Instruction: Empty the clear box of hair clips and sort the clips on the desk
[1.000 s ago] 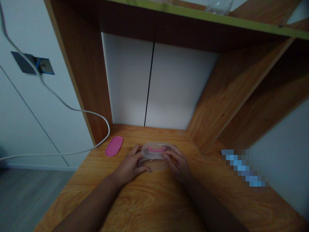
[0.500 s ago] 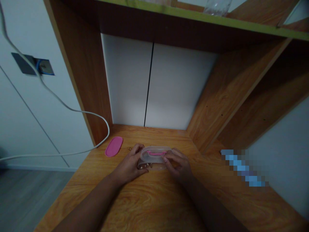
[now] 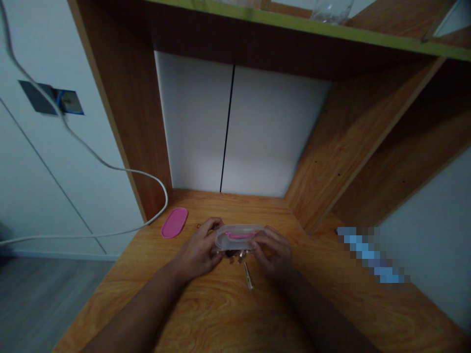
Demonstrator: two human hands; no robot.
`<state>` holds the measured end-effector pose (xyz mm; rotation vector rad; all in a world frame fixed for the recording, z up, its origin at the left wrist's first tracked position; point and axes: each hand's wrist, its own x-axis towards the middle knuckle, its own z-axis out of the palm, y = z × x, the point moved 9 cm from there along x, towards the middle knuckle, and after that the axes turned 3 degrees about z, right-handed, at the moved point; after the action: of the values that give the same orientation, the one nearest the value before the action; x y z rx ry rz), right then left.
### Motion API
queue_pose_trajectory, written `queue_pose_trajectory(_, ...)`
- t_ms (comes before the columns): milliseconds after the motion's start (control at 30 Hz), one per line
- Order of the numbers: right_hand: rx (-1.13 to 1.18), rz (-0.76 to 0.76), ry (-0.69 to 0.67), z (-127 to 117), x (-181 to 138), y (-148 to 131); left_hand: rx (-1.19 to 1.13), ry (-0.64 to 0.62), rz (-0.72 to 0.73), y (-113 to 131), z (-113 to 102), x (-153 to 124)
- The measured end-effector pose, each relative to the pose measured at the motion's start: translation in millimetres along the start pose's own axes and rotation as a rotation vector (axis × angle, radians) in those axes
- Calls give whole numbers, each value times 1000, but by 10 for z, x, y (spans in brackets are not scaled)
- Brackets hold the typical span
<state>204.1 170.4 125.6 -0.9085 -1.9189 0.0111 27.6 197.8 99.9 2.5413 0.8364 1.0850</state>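
Nearest me the desk (image 3: 228, 314) is bare wood, with room on every side of my forearms before its front edge. A thin stick-like piece (image 3: 248, 275), metal by the look of it, lies on the wood just in front of my hands; I cannot tell what it is. My left hand (image 3: 196, 252) and right hand (image 3: 274, 251) each close on one end of the box (image 3: 237, 237), a small clear plastic tub with a pink strip showing through it, tipped over so that small dark bits (image 3: 235, 253) lie under its near lip, between my thumbs. It should be very light, thin-walled and a little springy, so a hard squeeze would likely bow the sides; the smooth plastic could slip, and I judge the rounded ends, where my fingers sit now, the surest hold. The loose bits are tiny and could roll or scatter on the slick wood. Left of the box, well apart, the pink lid (image 3: 174, 222) lies flat near the desk's left edge, with a white cable (image 3: 110, 166) hanging just beyond it. Behind, the white back panel (image 3: 257, 132) and the slanting wooden side (image 3: 353, 142) close in the far right, and a shelf (image 3: 294, 29) hangs overhead, so lifting room is limited back there.
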Motion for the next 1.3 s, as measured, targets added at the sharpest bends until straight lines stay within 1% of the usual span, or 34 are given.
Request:
queue_pose_trajectory(200,-28,4,-14,10,-9,3,60,-3,12,-11,-46,-6)
queue_pose_trajectory(400,-30,-11,-2,5,-26,7,153,56,60,-22,-81,-21)
queue_pose_trajectory(500,-15,-3,16,-19,-20,19,188,88,59,-34,-99,-35)
queue_pose_trajectory(667,17,55,2,-15,25,41,177,117,-19,-117,-127,-58)
queue_pose_trajectory(833,45,104,-22,28,29,97,170,96,-96,-216,-102,-55)
queue_pose_trajectory(1033,66,186,-114,162,-26,251,127,2,-219,-322,-19,-43)
queue_pose_trajectory(1300,73,229,-222,321,-76,330,212,15,-318,-484,-2,-95)
